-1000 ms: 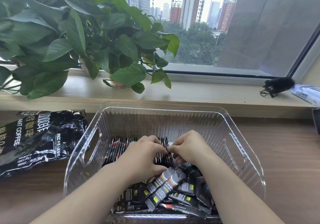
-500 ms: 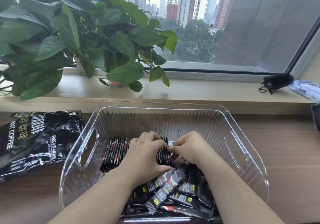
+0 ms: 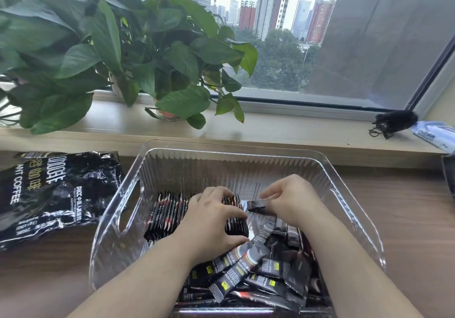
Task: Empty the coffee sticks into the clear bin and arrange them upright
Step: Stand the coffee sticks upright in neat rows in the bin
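A wooden table (image 3: 406, 219) runs under a window sill, and near its front edge stands the clear bin (image 3: 234, 167). At the near wall of the bin, toward its right corner, lies a loose heap of coffee sticks (image 3: 258, 276), flat and crossing one another. Just beyond the heap, the left hand (image 3: 211, 219) has its fingers curled over the right end of the upright row (image 3: 167, 211), with the thumb on the near side, so it clamps the packed sticks together. The row stands on the bin floor about the middle and runs toward the left wall with its handle cutout. Beside it, the right hand (image 3: 290, 199) pinches a single stick (image 3: 256, 205) between thumb and fingertips. The end of this stick points to the end of the row, near it but, as far as I can tell, not touching. I judge that the emptying is done, because the coffee bag (image 3: 54, 194) lies flat and crumpled on the table, left of the bin. The arranging seems perhaps half done. The next move asks to turn the single stick upright and slide it against the end of the row. The left fingers must then shift outward over it without loosening the rest. Behind, on the sill (image 3: 283, 130), a leafy plant (image 3: 110, 54) hangs over the left side.
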